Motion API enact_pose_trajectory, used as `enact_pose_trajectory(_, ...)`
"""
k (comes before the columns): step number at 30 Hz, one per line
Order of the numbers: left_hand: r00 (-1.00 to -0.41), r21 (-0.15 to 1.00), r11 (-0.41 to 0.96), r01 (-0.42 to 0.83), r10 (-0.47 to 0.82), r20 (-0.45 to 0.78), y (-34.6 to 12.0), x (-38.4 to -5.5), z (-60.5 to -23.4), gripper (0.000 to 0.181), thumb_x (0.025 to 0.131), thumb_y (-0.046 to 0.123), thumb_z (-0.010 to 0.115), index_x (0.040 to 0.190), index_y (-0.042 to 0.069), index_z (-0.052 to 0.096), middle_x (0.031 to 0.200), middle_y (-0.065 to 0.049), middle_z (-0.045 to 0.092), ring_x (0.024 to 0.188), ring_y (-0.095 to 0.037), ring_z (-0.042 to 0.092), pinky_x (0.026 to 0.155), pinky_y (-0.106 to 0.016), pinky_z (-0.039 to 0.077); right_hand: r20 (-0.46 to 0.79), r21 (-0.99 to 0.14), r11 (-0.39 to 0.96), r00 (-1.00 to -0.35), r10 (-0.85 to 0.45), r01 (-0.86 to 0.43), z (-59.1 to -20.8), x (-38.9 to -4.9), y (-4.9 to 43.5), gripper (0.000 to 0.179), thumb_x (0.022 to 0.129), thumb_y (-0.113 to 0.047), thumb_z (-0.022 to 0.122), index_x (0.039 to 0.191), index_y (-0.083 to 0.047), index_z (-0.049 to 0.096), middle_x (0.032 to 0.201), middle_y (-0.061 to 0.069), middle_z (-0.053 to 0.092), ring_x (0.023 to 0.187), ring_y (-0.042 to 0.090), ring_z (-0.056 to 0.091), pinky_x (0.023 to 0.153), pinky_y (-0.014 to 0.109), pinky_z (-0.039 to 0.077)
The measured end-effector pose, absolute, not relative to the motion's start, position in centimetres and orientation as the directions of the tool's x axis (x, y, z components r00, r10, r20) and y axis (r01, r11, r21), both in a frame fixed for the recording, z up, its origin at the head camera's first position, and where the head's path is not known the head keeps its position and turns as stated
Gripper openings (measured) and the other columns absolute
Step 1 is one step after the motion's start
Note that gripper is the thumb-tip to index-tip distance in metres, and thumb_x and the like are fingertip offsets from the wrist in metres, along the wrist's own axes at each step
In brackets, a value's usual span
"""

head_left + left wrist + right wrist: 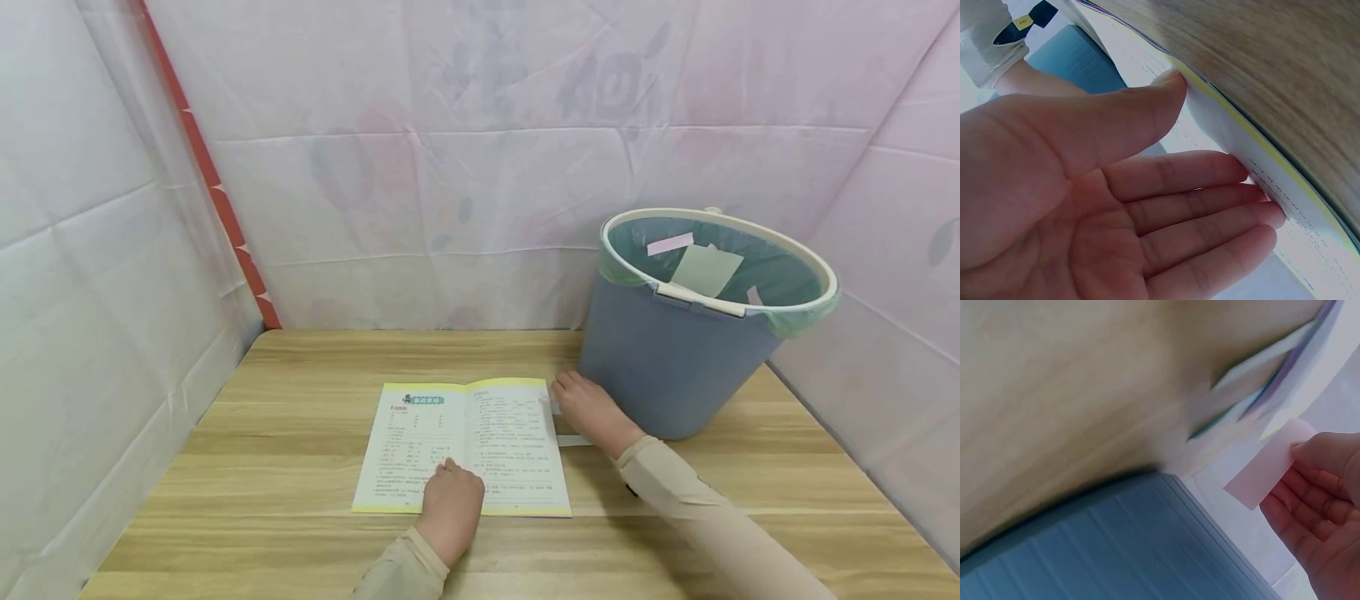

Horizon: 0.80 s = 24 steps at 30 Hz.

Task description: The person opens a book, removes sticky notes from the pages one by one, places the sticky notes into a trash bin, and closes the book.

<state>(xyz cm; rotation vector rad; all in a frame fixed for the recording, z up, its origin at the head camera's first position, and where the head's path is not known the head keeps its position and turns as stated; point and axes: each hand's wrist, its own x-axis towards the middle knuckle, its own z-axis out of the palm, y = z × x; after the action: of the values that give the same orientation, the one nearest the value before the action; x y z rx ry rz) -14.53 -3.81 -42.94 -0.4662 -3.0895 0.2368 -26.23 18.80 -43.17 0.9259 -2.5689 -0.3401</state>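
Strip, pink paper (1263,472), one piece: held at your right hand (596,414), pinched between thumb and fingers, the rest of that hand's fingers loosely bent. Position: off your right hand's fingertips, on the hand's left and far side, close by the right edge of the booklet (513,425). Long axis: slanted in the right wrist view, crosswise to your thumb, one short end free beyond the grip; in the head view, too small to tell. Nearer hand: your right; your left hand (452,504) lies well apart, to the left and near.

Bin, blue-grey (675,362), upright: to the right of your right hand, its wall just beside the knuckles. Key relation, as judged: strip on the hand's left, bin on its right, the bin's pale rim (780,237) higher, to the right and far. Lining: green bag, with a pale sheet (707,269) and pink scraps inside.

Booklet, spread flat on the surface (285,417): under your left hand, fingers straight, thumb wide of them, fingertips touching the pages at the near middle.

Strips, pale green (1264,355), two: on the surface at the booklet's right edge, left of the bin, ungripped.
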Motion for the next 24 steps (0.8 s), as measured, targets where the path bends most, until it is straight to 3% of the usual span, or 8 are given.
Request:
enact_pose_trajectory(6, -0.957, -0.131, 0.948, 0.291, 0.288, -0.036, -3.8, -14.5, -42.7, 0.023, 0.083, 0.008, 0.071, 0.104, -0.003, 0.072, 0.112, -0.018, 0.068, 0.103, -0.029, 0.067, 0.077, -0.035, 0.058, 0.332, 0.373, 0.741, -0.666, -0.668, -0.558, -41.6, -25.8, 19.0, 0.025, 0.074, 0.001, 0.079, 0.091, 0.004, 0.061, 0.086, 0.01, 0.055, 0.078, 0.023, 0.052, 0.067, 0.03, 0.05)
enact_pose_trajectory(13, -0.952, -0.132, 0.943, 0.306, 0.303, -0.04, -3.9, -14.4, -42.7, 0.024, 0.083, 0.008, 0.072, 0.104, -0.003, 0.072, 0.112, -0.017, 0.068, 0.103, -0.028, 0.067, 0.077, -0.034, 0.058, 0.442, 0.294, 0.753, -0.615, -0.653, -0.589, -37.5, -24.5, 18.8, 0.018, 0.078, 0.016, 0.066, 0.085, 0.003, 0.056, 0.085, 0.01, 0.052, 0.076, 0.024, 0.051, 0.063, 0.034, 0.048)
enact_pose_trajectory(21, -0.954, -0.132, 0.945, 0.3, 0.297, -0.042, -4.0, -14.3, -42.6, 0.025, 0.081, 0.008, 0.074, 0.104, -0.001, 0.072, 0.113, -0.017, 0.068, 0.103, -0.028, 0.067, 0.078, -0.034, 0.057, 0.724, 0.247, 0.72, -0.37, -0.581, -0.648, -30.2, -22.2, 19.2, 0.021, 0.073, 0.017, 0.069, 0.087, 0.006, 0.057, 0.087, 0.016, 0.057, 0.076, 0.031, 0.056, 0.061, 0.039, 0.05)
enact_pose_trajectory(24, -0.952, -0.134, 0.943, 0.305, 0.304, -0.034, -4.0, -14.3, -42.6, 0.024, 0.081, 0.009, 0.074, 0.103, -0.001, 0.072, 0.112, -0.017, 0.068, 0.102, -0.028, 0.067, 0.077, -0.034, 0.058, 0.79, 0.25, 0.743, -0.314, -0.527, -0.62, -27.8, -21.5, 19.9, 0.018, 0.077, 0.016, 0.067, 0.091, 0.008, 0.059, 0.09, 0.02, 0.059, 0.079, 0.037, 0.057, 0.065, 0.044, 0.052)
